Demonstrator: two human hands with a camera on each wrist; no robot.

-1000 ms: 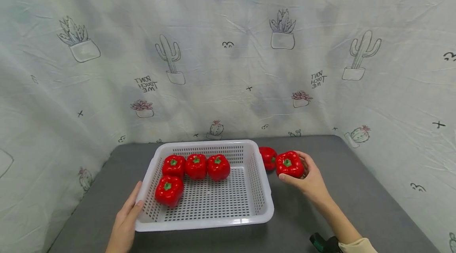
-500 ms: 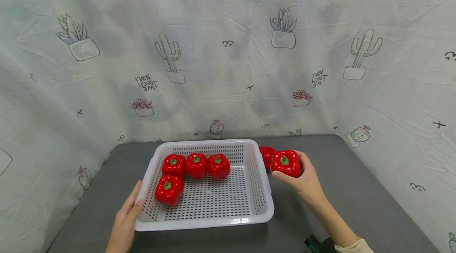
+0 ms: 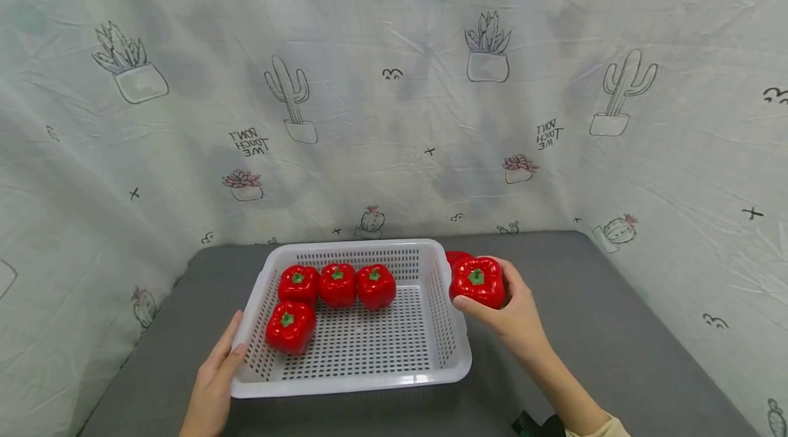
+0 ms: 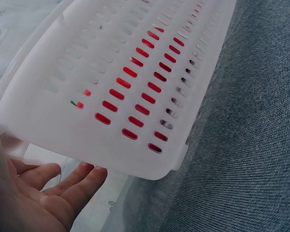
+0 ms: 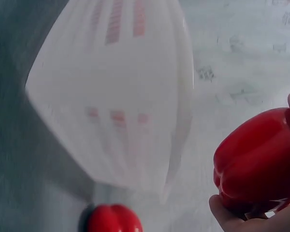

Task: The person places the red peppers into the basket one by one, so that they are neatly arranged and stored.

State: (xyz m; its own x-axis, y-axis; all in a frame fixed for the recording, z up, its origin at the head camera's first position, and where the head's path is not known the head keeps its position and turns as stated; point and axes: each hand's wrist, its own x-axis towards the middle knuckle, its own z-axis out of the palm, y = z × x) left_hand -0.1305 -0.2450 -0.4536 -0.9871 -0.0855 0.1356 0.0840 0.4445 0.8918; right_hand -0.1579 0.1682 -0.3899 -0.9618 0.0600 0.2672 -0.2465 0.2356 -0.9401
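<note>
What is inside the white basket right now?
Four red peppers sit inside the white basket: three in a back row and one nearer the front left. Nothing else shows on its slotted floor.

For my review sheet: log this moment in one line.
right hand: holds pepper beside basket | left hand: on basket edge | basket: four peppers | table: one pepper

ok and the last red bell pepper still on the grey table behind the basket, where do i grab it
Probably by its rounded sides, coming down from above on its right. The loose red bell pepper sits close to the right wall of the white perforated plastic basket, so a left approach looks blocked. The right hand already grips another red pepper around its body, stem up.
</note>
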